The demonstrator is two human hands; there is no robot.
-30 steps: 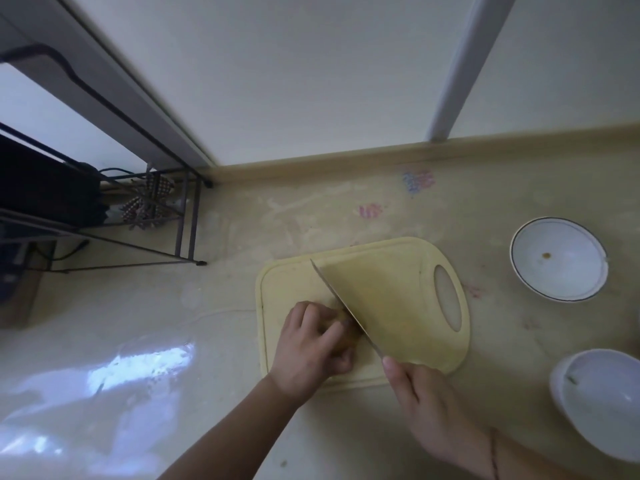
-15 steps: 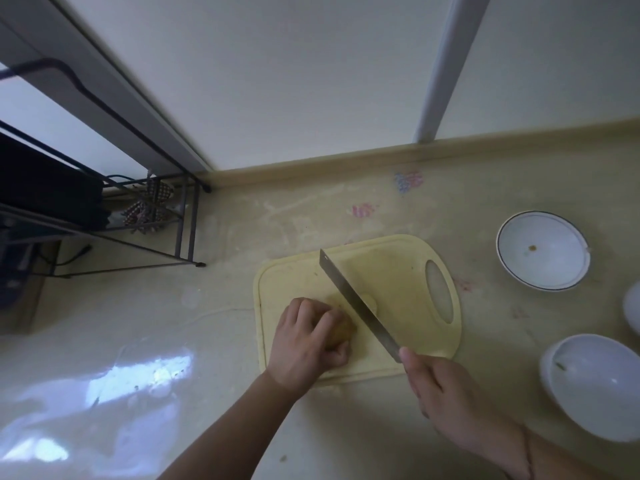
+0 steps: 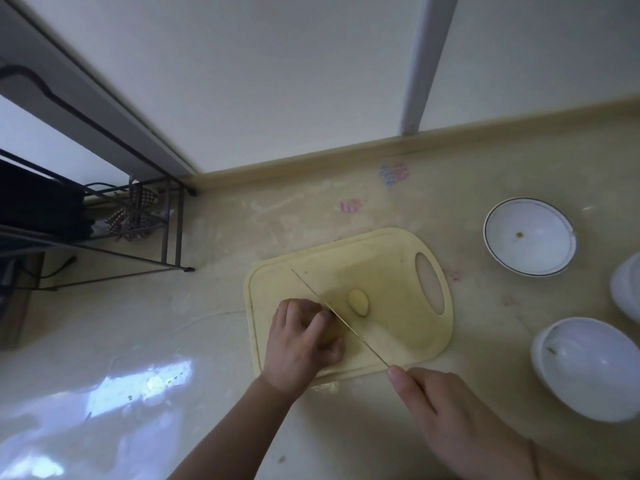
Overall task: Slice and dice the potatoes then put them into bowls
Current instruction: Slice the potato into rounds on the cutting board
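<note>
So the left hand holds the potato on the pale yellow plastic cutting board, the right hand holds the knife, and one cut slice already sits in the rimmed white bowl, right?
Not quite. In the head view the cut potato slice lies on the pale yellow plastic cutting board, right of the knife; it is not in the rimmed white bowl. The rest holds.

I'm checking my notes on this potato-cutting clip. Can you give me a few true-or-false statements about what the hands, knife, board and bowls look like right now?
1. The left hand holds a potato on the cutting board. True.
2. The right hand holds the knife. True.
3. A cut slice lies in a bowl. False: it lies on the board, right of the blade.
4. The rimmed bowl is full of potato. False: only a small speck shows inside.
</note>
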